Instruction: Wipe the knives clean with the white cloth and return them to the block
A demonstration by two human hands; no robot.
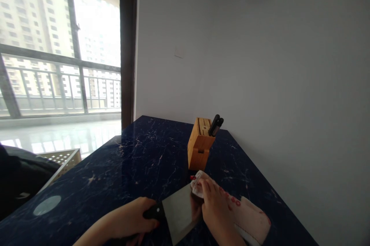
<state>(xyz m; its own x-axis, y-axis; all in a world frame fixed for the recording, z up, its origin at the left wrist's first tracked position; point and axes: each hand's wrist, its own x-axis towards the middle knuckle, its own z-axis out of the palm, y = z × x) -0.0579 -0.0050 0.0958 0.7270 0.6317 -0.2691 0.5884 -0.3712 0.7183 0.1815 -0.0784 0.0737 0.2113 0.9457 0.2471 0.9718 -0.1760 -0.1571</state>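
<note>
My left hand (137, 217) is closed around the black handle of a cleaver (180, 211), whose broad steel blade points to the right, low over the table. My right hand (215, 203) grips a pale pink towel with red markings (248, 215). A fold of that towel meets the far right end of the blade, and the rest trails toward the lower right. Just beyond my hands a wooden knife block (199, 146) stands upright. Black-handled tools (216, 124) stick out of its right side, while slots in its top show nothing in them.
The dark blue marble-patterned table (150, 149) runs up to the pale wall (274, 84). At the left are a lattice-sided crate or rack (65, 161), a dark cloth-like item (23, 176) and a large window (60, 46). A pale round patch (47, 205) shows on the table's left part.
</note>
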